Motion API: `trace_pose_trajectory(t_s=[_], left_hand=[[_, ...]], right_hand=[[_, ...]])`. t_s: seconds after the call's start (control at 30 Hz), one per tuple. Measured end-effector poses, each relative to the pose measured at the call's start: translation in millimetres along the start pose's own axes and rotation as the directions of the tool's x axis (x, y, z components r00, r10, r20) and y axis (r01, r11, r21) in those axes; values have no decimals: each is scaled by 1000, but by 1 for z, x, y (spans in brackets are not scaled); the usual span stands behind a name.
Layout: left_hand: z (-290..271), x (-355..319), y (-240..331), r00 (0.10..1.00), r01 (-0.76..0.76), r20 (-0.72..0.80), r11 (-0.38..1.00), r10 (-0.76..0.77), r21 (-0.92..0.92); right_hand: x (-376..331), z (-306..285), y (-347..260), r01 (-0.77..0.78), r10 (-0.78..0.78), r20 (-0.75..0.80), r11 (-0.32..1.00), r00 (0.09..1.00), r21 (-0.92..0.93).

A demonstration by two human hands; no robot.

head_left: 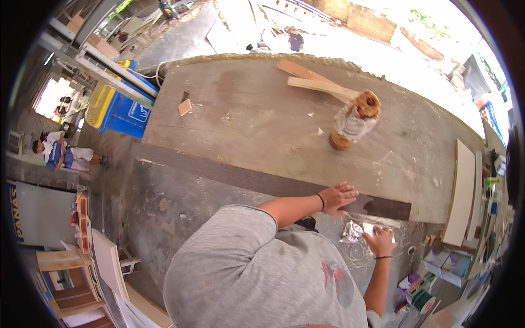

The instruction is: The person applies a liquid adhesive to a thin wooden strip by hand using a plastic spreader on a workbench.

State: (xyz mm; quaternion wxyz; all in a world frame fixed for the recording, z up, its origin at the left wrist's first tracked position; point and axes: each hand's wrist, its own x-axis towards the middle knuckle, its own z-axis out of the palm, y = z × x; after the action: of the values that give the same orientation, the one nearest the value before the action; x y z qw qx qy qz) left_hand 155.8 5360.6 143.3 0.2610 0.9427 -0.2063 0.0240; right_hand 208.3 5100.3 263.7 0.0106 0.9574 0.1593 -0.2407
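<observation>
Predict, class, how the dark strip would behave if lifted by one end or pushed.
The strip is long and narrow, so it may sag or flex when lifted by one end. It lies along the near edge of the table, so a push toward the person could tip it off.

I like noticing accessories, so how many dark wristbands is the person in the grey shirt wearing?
2: the left wristband sits just behind the left hand, the right wristband just behind the right hand. No others show.
</observation>
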Motion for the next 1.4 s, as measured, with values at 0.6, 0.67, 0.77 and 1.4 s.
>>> trace_pose_trajectory(t_s=[0.6, 0.67, 0.77, 1.4], left_hand=[[-20, -71, -4, 936, 309, -240, 929, -258, 204], [-14, -72, -4, 929, 320, -249, 930, -272, 180], [-17, -73, -2, 926, 326, -249, 934, -285, 143], [-19, -69, 0, 920, 327, -263, 939, -290, 109]], right_hand=[[3, 49, -70, 246, -116, -475, 944, 872, 221], [10, 55, -78, 205, -99, -462, 961, 881, 185], [21, 70, -81, 179, -95, -480, 975, 872, 133], [41, 44, -86, 111, -68, -398, 990, 915, 87]])
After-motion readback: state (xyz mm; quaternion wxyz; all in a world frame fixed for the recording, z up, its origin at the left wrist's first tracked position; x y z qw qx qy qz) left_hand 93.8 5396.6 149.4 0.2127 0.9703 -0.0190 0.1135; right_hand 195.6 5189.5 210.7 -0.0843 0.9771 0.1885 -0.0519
